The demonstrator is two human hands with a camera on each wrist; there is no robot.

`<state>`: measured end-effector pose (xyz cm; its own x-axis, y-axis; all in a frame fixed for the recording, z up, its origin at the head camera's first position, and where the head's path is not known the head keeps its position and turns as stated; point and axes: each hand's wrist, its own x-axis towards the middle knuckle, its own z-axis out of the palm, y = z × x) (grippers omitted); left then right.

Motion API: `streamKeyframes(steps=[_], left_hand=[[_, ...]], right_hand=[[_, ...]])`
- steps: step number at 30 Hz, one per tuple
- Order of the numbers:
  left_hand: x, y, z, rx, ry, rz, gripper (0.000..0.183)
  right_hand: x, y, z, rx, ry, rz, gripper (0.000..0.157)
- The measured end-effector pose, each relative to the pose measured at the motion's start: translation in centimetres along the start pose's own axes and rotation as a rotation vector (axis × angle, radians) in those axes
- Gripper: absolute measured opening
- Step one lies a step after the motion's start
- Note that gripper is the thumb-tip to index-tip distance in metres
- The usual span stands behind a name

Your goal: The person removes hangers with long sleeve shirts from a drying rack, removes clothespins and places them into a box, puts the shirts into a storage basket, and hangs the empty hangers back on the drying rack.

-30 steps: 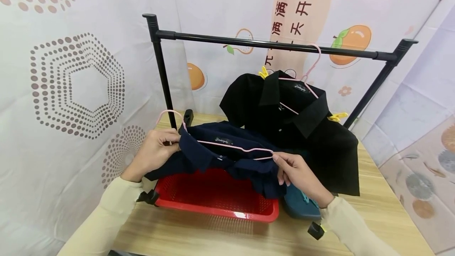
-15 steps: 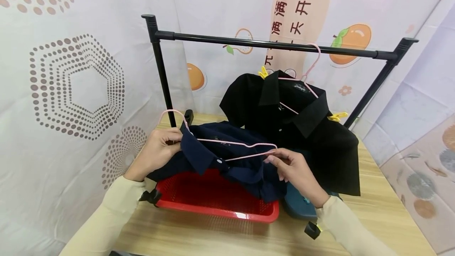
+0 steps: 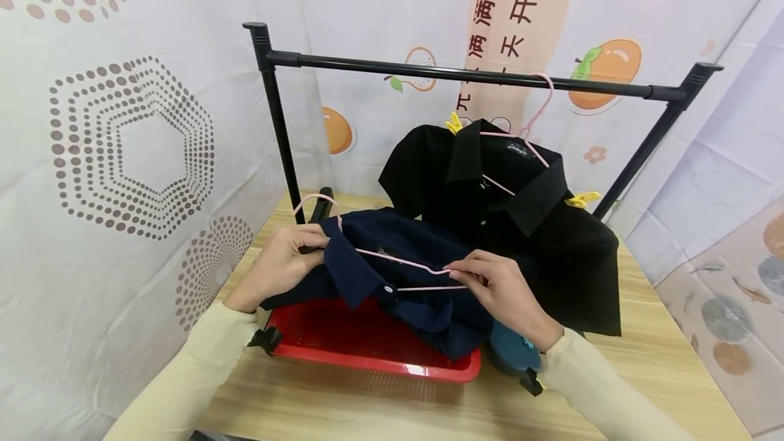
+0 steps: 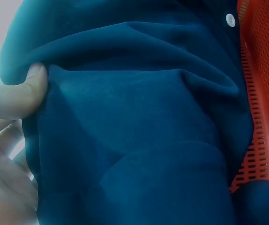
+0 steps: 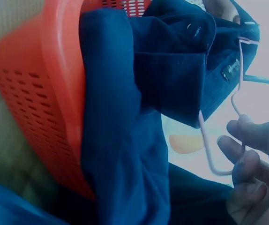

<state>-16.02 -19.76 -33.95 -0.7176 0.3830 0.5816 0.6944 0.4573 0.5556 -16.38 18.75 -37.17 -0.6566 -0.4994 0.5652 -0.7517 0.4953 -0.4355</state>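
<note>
My left hand (image 3: 290, 260) pinches the navy shirt (image 3: 352, 264) beside its collar, with part of a pink hanger inside the shirt's neck. The hanger's hook stands up just above that hand. My right hand (image 3: 496, 284) pinches the free end of the pink hanger (image 5: 207, 147) between thumb and fingers, outside the right side of the collar. In the left wrist view, the thumb presses on a fold of the shirt (image 4: 125, 112). Below the shirt is a red perforated basket (image 3: 380, 364), and the cloth hangs partly over it.
A black rack (image 3: 398, 72) stands behind. On its bar hangs a black shirt (image 3: 429, 169) on another pink hanger (image 3: 542, 111), with yellow clips (image 3: 454, 123) at its shoulders. A blue item (image 3: 517, 349) lies right of the basket on the wooden table (image 3: 661, 359).
My right hand has moved left along the hanger. The hanger's hook and my left hand have shifted slightly right, and the right part of the shirt has sagged lower over the basket.
</note>
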Motion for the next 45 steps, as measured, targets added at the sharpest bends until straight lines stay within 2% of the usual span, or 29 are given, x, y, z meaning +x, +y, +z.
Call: streamKeyframes(steps=[6, 13, 19, 23, 32, 45], left_hand=[[0.2, 0.1, 0.3, 0.012, -0.017, 0.021, 0.031], [0.4, 0.3, 0.4, 0.009, -0.047, 0.044, 0.032], [0.4, 0.0, 0.4, 0.025, -0.063, 0.034, 0.032], [0.4, -0.1, 0.3, 0.031, -0.073, 0.018, 0.031], [-0.3, -0.5, -0.2, 0.021, -0.063, -0.031, 0.02], [-1.3, -1.6, -0.3, 0.032, -0.131, -0.077, 0.019]], right_hand=[[1.0, -0.8, 0.7, -0.086, -0.047, -0.092, 0.017], [1.4, -1.3, 0.8, -0.126, -0.161, -0.065, 0.014], [1.2, -1.4, 0.5, -0.122, -0.19, -0.091, 0.012], [0.9, -1.1, 0.0, -0.135, -0.17, -0.13, 0.012], [0.4, 0.0, -1.4, -0.165, -0.054, -0.231, 0.019], [-1.5, 1.3, -3.8, -0.181, -0.004, -0.225, 0.03]])
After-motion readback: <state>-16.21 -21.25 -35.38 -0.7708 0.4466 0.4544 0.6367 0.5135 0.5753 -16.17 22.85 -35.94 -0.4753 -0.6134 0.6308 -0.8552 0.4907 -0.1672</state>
